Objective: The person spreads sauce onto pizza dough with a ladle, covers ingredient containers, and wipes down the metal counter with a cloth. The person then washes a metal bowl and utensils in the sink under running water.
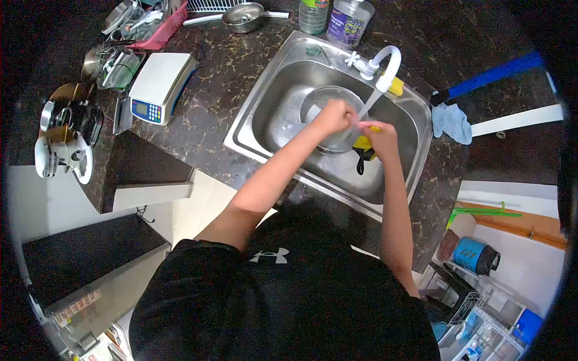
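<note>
Both my hands are over the steel sink (274, 114), under water running from the white faucet (388, 63). My left hand (336, 116) is closed near the stream, and what it holds, if anything, is too small to name. Closed around a small yellow item is my right hand (380, 139), just right of the stream. Below them in the basin sits a round, clear-looking bowl (310, 108). A yellow and black item (363, 144) lies beside the bowl, partly hidden by my right hand. Another yellow piece (396, 86) rests behind the faucet.
A digital scale (161, 84) stands left of the sink. Behind the sink are a purple-labelled bottle (349, 23) and a green-labelled bottle (313, 15). A blue cloth (451, 123) lies to the right. A steel bowl (242, 17) and a pink basket (165, 30) are farther back.
</note>
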`<control>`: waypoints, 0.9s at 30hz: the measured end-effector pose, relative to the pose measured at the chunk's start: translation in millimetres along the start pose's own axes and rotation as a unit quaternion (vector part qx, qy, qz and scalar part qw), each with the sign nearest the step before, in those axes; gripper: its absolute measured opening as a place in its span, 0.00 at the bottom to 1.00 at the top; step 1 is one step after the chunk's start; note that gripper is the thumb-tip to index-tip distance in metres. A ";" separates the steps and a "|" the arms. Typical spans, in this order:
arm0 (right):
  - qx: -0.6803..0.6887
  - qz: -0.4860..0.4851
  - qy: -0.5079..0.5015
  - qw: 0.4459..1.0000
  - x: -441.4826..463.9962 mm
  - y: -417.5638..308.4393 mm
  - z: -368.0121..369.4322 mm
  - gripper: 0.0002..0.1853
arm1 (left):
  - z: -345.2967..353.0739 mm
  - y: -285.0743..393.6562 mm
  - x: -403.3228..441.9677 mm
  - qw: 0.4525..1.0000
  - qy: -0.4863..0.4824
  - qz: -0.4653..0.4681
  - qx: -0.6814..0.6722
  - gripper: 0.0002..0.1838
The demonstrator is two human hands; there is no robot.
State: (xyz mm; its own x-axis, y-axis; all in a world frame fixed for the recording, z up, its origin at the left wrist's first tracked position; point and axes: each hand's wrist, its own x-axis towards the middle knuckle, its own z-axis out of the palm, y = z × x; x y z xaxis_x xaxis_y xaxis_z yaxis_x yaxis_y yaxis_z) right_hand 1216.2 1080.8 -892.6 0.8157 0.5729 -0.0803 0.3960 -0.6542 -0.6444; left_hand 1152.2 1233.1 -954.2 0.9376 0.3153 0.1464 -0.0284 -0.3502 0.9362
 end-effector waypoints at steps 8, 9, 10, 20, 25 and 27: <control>0.053 -0.020 -0.002 0.998 8.5 12.6 16.6 0.11 | -5.3 2.7 -27.0 0.994 0.077 0.038 0.064 0.08; 0.026 0.007 0.001 1.000 2.6 11.9 12.4 0.08 | -6.9 7.4 -31.2 0.996 0.058 0.017 0.070 0.08; 0.027 -0.003 -0.035 0.999 -6.4 1.6 4.5 0.10 | -10.2 7.9 -35.2 0.989 0.045 -0.015 0.143 0.08; -0.147 -0.041 -0.068 0.986 -48.1 89.0 -23.8 0.10 | -109.2 7.4 -73.3 0.961 0.180 -0.010 0.210 0.18; 0.034 0.087 -0.036 0.995 -65.5 97.8 -28.7 0.11 | -237.4 -27.6 -140.7 0.870 0.438 -0.081 0.212 0.16; 0.033 0.082 -0.028 0.996 -80.0 103.8 -30.9 0.10 | -302.8 -79.7 -176.6 0.816 0.513 -0.140 0.227 0.16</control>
State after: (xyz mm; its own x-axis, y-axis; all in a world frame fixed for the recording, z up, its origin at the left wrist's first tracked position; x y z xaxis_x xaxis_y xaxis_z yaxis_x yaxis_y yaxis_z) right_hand 1205.1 951.8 -929.6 0.8410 0.4897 -0.2302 0.2292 -0.7078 -0.6682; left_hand 884.0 1472.4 -957.8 0.0946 0.9299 0.3555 0.4873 -0.3547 0.7979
